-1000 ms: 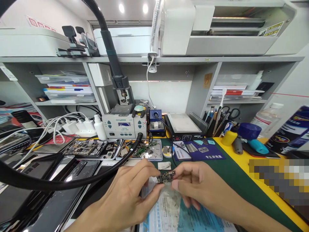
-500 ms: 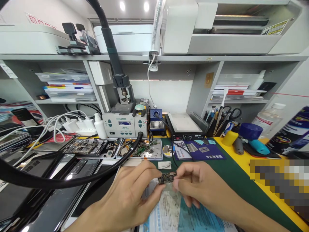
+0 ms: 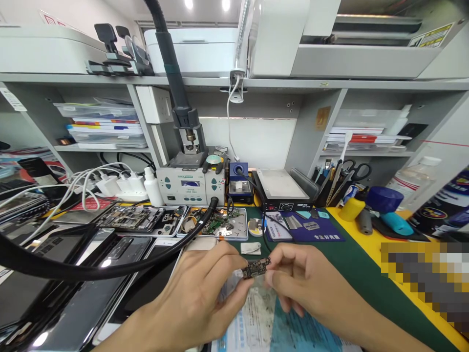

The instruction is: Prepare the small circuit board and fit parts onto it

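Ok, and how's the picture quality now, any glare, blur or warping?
Head view: a ceiling light is blown out, and a glossy phone at left catches glare; head view, right edge: the dark can looks slanted, probably lens distortion; head view, lower right: a pixelated patch hides detail; head view, centre: the circuit board shows, its markings unreadable.

A circuit board (image 3: 256, 268) is held at its ends by the left hand (image 3: 201, 291) and right hand (image 3: 309, 281); a parts tray (image 3: 240, 227) is seen beyond the board, leftward.
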A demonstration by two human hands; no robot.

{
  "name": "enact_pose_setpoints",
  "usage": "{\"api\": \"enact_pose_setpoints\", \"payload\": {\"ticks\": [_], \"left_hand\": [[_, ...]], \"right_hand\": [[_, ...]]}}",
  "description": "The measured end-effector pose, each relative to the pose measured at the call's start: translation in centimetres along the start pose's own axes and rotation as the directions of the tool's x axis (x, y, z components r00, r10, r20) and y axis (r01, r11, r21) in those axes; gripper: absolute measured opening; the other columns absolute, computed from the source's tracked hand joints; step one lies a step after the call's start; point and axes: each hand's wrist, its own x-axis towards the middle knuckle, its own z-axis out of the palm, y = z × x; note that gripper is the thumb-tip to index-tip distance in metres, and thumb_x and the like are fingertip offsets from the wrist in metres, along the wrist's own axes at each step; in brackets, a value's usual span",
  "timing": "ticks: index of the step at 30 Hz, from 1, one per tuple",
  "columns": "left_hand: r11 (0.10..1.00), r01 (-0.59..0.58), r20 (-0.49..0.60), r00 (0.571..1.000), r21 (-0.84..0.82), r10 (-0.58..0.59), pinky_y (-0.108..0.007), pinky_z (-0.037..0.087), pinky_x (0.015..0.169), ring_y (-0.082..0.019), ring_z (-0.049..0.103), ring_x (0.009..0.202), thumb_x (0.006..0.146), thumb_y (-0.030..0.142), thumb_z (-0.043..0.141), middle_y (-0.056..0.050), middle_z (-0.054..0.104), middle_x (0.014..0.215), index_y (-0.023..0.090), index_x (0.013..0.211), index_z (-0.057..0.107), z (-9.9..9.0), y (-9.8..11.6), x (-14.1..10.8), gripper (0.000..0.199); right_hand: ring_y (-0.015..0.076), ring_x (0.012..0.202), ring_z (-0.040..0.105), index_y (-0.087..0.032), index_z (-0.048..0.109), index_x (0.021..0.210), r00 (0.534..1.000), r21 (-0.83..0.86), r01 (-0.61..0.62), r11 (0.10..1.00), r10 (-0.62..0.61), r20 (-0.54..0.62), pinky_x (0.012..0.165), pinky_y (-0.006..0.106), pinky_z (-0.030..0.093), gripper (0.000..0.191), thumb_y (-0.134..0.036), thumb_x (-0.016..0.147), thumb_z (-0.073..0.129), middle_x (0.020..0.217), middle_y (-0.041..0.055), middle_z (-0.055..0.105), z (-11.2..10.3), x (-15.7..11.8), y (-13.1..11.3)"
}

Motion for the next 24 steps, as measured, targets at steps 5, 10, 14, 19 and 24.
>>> {"api": "enact_pose_setpoints", "payload": {"ticks": [5,10,14,19,24], "left_hand": [[1.0,0.023,0.0,1.0,-0.02,-0.023,-0.03,0.046,0.064,-0.014,0.064,0.07,0.092,0.015,0.065,-0.002,0.065,0.09,0.019,0.11,0.057,0.1,-0.17,-0.03,0.02],[0.998,0.046,0.032,0.998,-0.032,-0.045,-0.03,0.045,0.061,-0.012,0.059,0.062,0.091,0.014,0.064,-0.001,0.063,0.087,0.018,0.107,0.056,-0.06,-0.28,0.18,0.018],[0.998,0.052,0.042,0.998,-0.041,-0.051,-0.029,0.046,0.061,-0.012,0.058,0.062,0.093,0.014,0.062,-0.001,0.063,0.087,0.018,0.108,0.054,-0.08,-0.32,0.23,0.017],[0.997,0.064,0.035,0.997,-0.033,-0.063,-0.028,0.046,0.061,-0.011,0.058,0.062,0.093,0.015,0.063,-0.001,0.063,0.088,0.019,0.109,0.055,0.11,-0.41,0.12,0.018],[0.997,0.059,0.038,0.998,-0.041,-0.058,-0.028,0.045,0.061,-0.011,0.058,0.062,0.092,0.014,0.064,0.0,0.063,0.088,0.019,0.108,0.055,0.06,-0.34,0.09,0.019]], "right_hand": [[0.0059,0.041,0.042,-0.018,0.059,0.08,1.0,0.034,0.005,0.999,-0.005,0.003,0.041,0.016,0.031,0.01,-0.021,0.086,0.067,0.05,-0.008,0.054,0.07,0.07,0.15],[0.0072,0.043,0.047,-0.017,0.061,0.081,1.0,0.047,0.002,0.999,-0.002,0.007,0.04,0.016,0.032,0.012,-0.025,0.086,0.068,0.051,-0.007,0.055,0.05,0.07,0.03],[0.0066,0.044,0.046,-0.017,0.062,0.083,1.0,0.059,0.006,0.998,-0.006,0.01,0.042,0.016,0.033,0.011,-0.024,0.087,0.068,0.052,-0.0064,0.056,-0.1,0.01,0.03],[0.0071,0.046,0.048,-0.017,0.063,0.084,1.0,0.061,0.011,0.998,-0.012,0.023,0.044,0.017,0.033,0.012,-0.027,0.089,0.069,0.054,-0.0057,0.057,-0.23,-0.11,-0.02],[0.0071,0.047,0.048,-0.017,0.064,0.083,1.0,0.051,0.014,0.999,-0.015,0.023,0.045,0.018,0.034,0.013,-0.027,0.089,0.07,0.055,-0.0057,0.057,-0.17,-0.24,-0.42]]}}
